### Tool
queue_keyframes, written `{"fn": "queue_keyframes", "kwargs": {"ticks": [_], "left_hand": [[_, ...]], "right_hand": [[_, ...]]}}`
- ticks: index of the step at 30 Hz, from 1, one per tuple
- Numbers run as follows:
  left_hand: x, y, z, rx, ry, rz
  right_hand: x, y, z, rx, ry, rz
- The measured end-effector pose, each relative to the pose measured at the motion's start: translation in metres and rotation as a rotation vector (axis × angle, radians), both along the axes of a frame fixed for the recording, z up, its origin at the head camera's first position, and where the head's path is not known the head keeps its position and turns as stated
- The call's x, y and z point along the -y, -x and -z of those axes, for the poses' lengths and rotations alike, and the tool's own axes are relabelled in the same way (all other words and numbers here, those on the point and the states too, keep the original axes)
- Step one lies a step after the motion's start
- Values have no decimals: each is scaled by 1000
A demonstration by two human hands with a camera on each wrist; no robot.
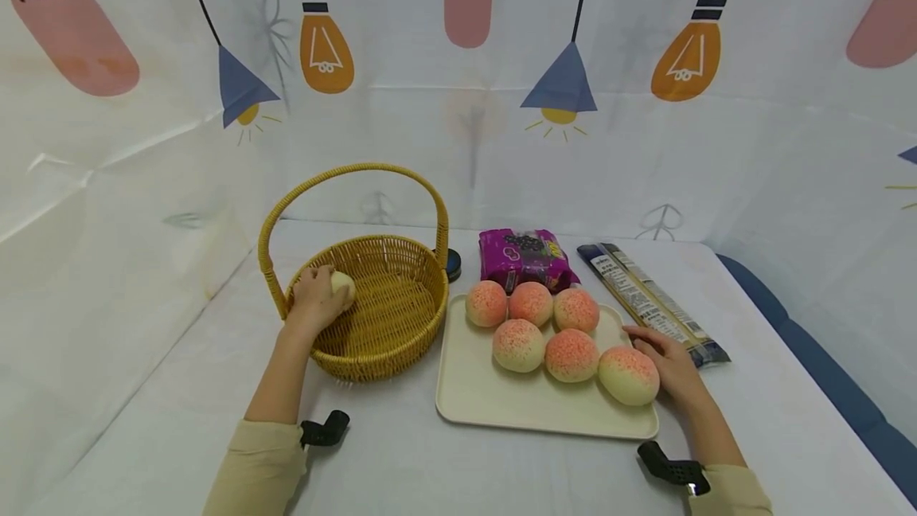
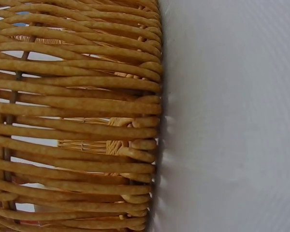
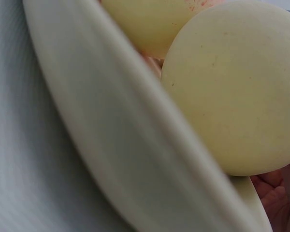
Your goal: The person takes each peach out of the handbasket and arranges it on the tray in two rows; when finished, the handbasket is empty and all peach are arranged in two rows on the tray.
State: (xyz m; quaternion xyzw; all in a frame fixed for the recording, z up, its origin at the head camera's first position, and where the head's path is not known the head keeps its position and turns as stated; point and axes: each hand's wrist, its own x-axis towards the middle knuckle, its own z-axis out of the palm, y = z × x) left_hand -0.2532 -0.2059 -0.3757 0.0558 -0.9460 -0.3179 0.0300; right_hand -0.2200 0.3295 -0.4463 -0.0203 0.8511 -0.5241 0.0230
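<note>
Over the left rim of a woven basket point(image 1: 401, 353) with a tall handle, my left hand point(image 1: 315, 293) grips a pale peach point(image 1: 344, 287). The left wrist view shows the basket's weave point(image 2: 77, 106) up close, and the hand is hidden there. My right hand point(image 1: 669, 361) is at the right edge of a cream tray point(image 1: 494, 404), its fingers beside the nearest peach point(image 1: 629, 377). In the right wrist view that peach's pale side point(image 3: 237, 92) covers most of the hand. Several pink-speckled peaches point(image 1: 571, 355) lie in two rows on the tray.
Behind the tray lies a purple snack bag point(image 1: 523, 257). A long, flat packet point(image 1: 652, 301) lies to its right. A dark round object point(image 1: 453, 263) shows behind the basket handle. White cloth point(image 1: 387, 460) covers the table, and a blue chair point(image 1: 809, 341) stands along the right side.
</note>
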Motion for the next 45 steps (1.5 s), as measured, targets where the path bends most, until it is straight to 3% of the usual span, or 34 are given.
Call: {"fn": "queue_keyframes", "kwargs": {"ticks": [12, 20, 33, 45], "left_hand": [[0, -1, -1, 57, -37, 5], [-1, 2, 3, 14, 10, 89], [-4, 1, 2, -45, 97, 111], [-8, -2, 1, -90, 3, 40]], "right_hand": [[1, 1, -1, 0, 19, -6], [1, 2, -2, 4, 15, -2], [1, 1, 0, 9, 16, 8], [0, -1, 0, 11, 16, 0]]}}
